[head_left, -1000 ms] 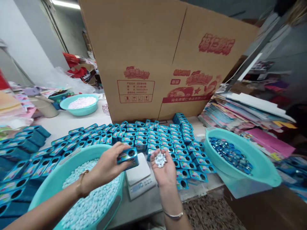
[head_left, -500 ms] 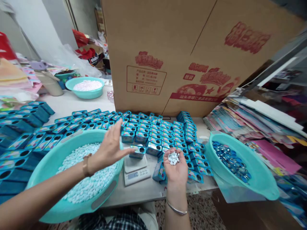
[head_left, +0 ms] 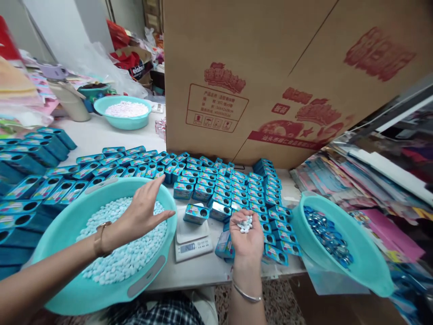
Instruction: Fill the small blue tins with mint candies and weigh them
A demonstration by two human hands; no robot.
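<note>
My left hand [head_left: 144, 213], empty with thumb and fingers spread, hovers over the right side of a turquoise basin [head_left: 56, 280]. Pale blue-white candies [head_left: 125, 259] lie heaped inside that basin. A small blue tin [head_left: 196, 214] with a round hole in its top stands on a white digital scale [head_left: 194, 248], just right of my left thumb and apart from it. Palm up and cupped, my right hand [head_left: 247, 246] holds a small pile of the same candies [head_left: 245, 224]. It is over the front of the blue tins, to the right of the scale.
Rows of blue tins [head_left: 223, 189] fill the table's middle, with more tins [head_left: 20, 194] at left. A large cardboard box [head_left: 216, 40] stands behind. On the right, a turquoise basin [head_left: 368, 257] holds shiny blue pieces [head_left: 326, 234]. Another bowl [head_left: 122, 122] sits at the back left.
My left hand has drawn back leftward from the tin on the scale. The scale's display shows a different reading. My right hand stays cupped around its candies; the view has shifted slightly.
</note>
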